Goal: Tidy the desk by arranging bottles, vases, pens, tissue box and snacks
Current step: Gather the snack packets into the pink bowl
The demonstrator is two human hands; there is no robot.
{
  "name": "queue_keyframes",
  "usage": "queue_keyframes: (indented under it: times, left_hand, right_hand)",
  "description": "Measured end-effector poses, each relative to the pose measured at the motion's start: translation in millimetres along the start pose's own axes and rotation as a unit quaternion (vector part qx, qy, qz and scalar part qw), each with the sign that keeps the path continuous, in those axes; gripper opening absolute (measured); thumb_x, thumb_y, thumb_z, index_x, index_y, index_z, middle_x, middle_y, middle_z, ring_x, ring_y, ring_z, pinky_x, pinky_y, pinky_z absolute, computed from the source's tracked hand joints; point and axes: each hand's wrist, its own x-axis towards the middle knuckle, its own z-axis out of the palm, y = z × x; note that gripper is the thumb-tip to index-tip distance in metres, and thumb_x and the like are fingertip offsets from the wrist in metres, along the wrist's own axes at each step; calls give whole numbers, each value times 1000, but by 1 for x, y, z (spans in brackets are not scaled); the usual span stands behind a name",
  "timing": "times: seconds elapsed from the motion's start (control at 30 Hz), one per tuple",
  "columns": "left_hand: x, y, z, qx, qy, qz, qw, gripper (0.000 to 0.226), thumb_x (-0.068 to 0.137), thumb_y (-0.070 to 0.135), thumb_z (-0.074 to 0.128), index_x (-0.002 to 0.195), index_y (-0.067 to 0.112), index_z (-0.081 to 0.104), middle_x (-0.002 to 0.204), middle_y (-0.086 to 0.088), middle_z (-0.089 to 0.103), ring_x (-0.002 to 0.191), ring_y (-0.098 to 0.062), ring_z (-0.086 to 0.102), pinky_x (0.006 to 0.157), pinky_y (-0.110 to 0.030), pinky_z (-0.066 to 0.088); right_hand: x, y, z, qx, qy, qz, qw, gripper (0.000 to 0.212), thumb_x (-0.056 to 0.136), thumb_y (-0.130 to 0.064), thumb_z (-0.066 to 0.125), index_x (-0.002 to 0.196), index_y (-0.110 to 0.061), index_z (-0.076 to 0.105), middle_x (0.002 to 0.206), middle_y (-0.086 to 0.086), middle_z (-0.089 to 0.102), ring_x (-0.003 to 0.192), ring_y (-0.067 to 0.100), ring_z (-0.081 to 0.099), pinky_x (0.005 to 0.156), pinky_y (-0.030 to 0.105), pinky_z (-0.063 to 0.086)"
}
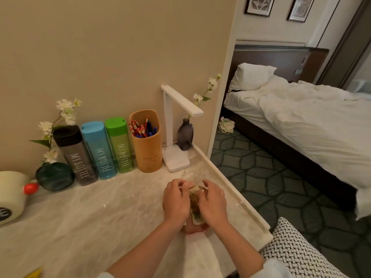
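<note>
Here, both hands meet low on the pale marbled surface (pixel 104 223), near its right edge. The left hand (pixel 176 203) and the right hand (pixel 213 204) curl narrowly around a small clear snack packet (pixel 195 207) between them, fingers arched over its top end and palms pressing its sides. The packet rests on the surface under the hands; its contents look brown and green, but most of it is hidden.

Beyond the hands, toward the wall, stands a white desk lamp (pixel 176 157) with its base just ahead of the right hand's fingertips. Beside the lamp base, further back in the corner, a dark purple vase (pixel 185 135) holds a white flower sprig. To the left of the lamp is a tan pen holder (pixel 147 145) filled with red and blue pens (pixel 141 129). Left of that, three bottles stand side by side against the wall: a green bottle (pixel 120 145), a blue bottle (pixel 99 151) and a black bottle (pixel 75 155), each lettered "MY BOTTLE". Further left of the left hand sits a round dark green vase (pixel 54 176) with white flowers, touching the black bottle. At the far left edge lies a white rounded object (pixel 11 195) with a red knob.

To the right of the hands, off the surface, is a bed (pixel 301 117) with white bedding.
</note>
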Motion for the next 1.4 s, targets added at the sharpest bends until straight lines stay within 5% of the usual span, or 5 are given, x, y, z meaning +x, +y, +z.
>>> queue_keyframes:
  times: [0.27, 0.67, 1.17, 1.3, 1.4]
  left_hand:
    - [6, -3, -31, -121, 55, 2, 991, 14, 99, 30, 43, 102, 29, 57, 103, 13, 61, 98, -3, 56, 85, -27, 47]
    - [-25, -53, -125, -122, 212, -55, 968, 15, 97, 21, 47, 100, 31, 58, 104, 14, 60, 99, -2, 56, 86, -21, 44]
    - [-134, -137, -254, 27, 362, -121, 924, 26, 90, 11, 53, 97, 35, 56, 99, 22, 57, 98, -2, 57, 87, -24, 44]
    - [-158, -174, -267, 215, 311, -159, 912, 27, 87, 26, 44, 106, 35, 59, 114, 16, 59, 116, -13, 51, 109, -38, 31]
    - [-165, -191, -265, 334, 227, -160, 901, 50, 89, 38, 20, 120, 31, 59, 134, 9, 52, 133, -16, 40, 115, -45, 21]
  right_hand:
    - [5, -27, -3, 108, 58, -56, 991, 40, 88, -4, 46, 114, -32, 57, 114, -19, 55, 117, 6, 46, 103, 30, 39]
    - [-39, -93, 62, 210, -121, -145, 959, 34, 92, -10, 50, 116, -33, 56, 113, -19, 60, 100, -2, 56, 84, 19, 48]
    - [-148, -156, 167, 87, -388, -277, 875, 54, 87, -29, 56, 138, -39, 42, 133, -13, 55, 123, 8, 49, 101, 30, 44]
    - [-167, -165, 184, -23, -386, -358, 850, 59, 86, -44, 56, 142, -38, 41, 148, -9, 41, 134, 18, 35, 107, 32, 35]
    - [-173, -161, 193, -72, -348, -402, 844, 56, 83, -42, 49, 138, -39, 47, 147, -5, 41, 132, 22, 35, 103, 33, 35]
